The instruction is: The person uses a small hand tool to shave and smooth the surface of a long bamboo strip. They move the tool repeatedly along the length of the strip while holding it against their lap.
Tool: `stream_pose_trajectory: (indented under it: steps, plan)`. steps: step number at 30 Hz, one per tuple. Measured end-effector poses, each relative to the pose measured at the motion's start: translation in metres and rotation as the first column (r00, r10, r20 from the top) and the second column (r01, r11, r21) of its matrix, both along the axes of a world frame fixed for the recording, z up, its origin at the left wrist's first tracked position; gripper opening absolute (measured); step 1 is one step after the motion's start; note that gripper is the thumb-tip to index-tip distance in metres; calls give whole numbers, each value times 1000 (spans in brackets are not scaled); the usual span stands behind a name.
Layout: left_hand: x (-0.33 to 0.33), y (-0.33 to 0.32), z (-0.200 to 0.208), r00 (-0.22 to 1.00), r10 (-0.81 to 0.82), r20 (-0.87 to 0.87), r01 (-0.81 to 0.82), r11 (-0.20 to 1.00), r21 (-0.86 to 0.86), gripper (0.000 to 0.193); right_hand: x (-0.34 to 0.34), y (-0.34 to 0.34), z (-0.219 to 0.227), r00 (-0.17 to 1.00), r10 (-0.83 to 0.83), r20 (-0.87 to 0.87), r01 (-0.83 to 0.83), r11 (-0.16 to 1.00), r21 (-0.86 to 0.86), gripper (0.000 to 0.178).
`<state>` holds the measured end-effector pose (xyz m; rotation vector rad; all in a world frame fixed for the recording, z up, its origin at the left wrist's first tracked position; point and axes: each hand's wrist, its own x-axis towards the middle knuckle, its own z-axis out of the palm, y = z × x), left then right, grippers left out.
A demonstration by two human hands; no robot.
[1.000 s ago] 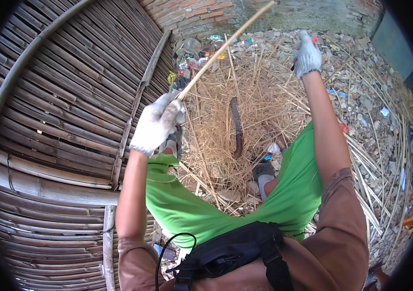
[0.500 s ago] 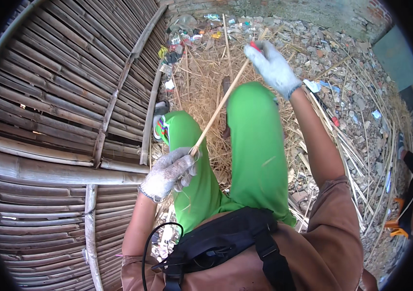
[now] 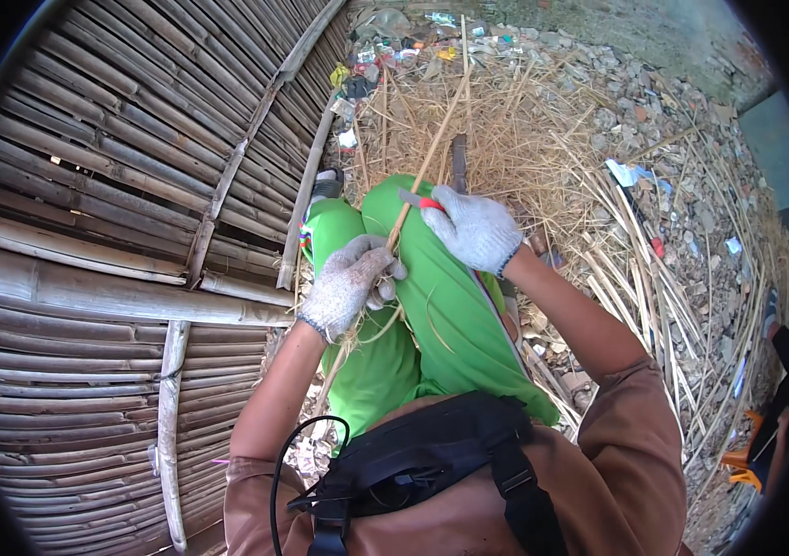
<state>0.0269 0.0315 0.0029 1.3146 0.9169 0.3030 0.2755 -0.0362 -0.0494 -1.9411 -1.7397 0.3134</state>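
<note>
2 gloved hands work above 2 green-clad legs. The left hand [image 3: 348,285] is clamped around 1 pale stick [image 3: 432,153], which slants from near the lap up past the knees, its far end over the straw [image 3: 534,125]. The right hand [image 3: 476,232] is closed on 1 red-handled knife [image 3: 430,203], its short blade beside the stick just above the left hand; whether blade and stick touch is too small to tell. 1 dark blade [image 3: 459,165] lies on the straw beyond the knees, partly hidden.

On the left, the bamboo wall [image 3: 135,120] comes close to the left knee, leaving a narrow gap. The far edge is a masonry wall [image 3: 589,18]. Wider room lies to the right, over rubble and many loose strips [image 3: 636,301], too tangled to count.
</note>
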Motion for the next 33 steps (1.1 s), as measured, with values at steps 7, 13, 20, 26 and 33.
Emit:
stream_pose_trajectory:
  steps: [7,13,20,26,33]
  plan:
    - [1,-2,-4,999,-19,-26,19,1000,8,22,0,-5,10,979,122,166,-108,990,-91,55]
    - [7,5,-4,998,-35,-43,37,998,54,25,1,6,10,982,112,150,-85,980,-178,65]
    - [-13,-12,4,988,-4,-152,29,987,160,28,-4,8,13,983,93,157,-58,975,-212,64]
    - [-44,-31,14,980,13,-200,23,984,176,27,-6,8,14,980,102,169,-66,977,-202,66]
    - [-75,-54,24,962,26,-272,29,980,195,29,-11,5,19,982,92,167,-55,975,-214,68]
